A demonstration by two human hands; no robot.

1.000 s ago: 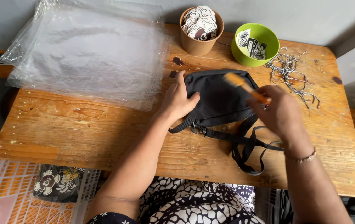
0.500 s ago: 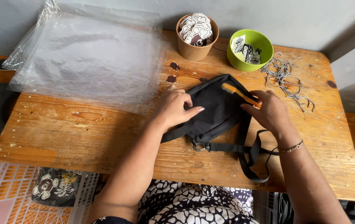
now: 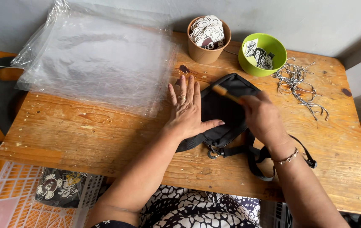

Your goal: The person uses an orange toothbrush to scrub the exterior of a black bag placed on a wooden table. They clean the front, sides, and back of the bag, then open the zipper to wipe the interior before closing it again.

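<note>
- On the worn wooden table point(image 3: 83, 139), a small black fabric pouch with a strap point(image 3: 227, 112) lies near the middle.
- The left hand point(image 3: 187, 110) presses flat on it, fingers spread, grip wide.
- The right hand point(image 3: 265, 120) has its grip closed around a thin orange stick point(image 3: 227, 93) above the pouch.

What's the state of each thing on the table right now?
Black bag: lying flat, pressed down by the left hand.
Strap: loose, hanging over the table's front edge.
Orange stick: held in the right hand, over the bag.
Plastic sheets: stacked flat.
Brown cup: upright, full of tags.
Green bowl: upright, holding a few tags.
Cords: loose pile.
</note>
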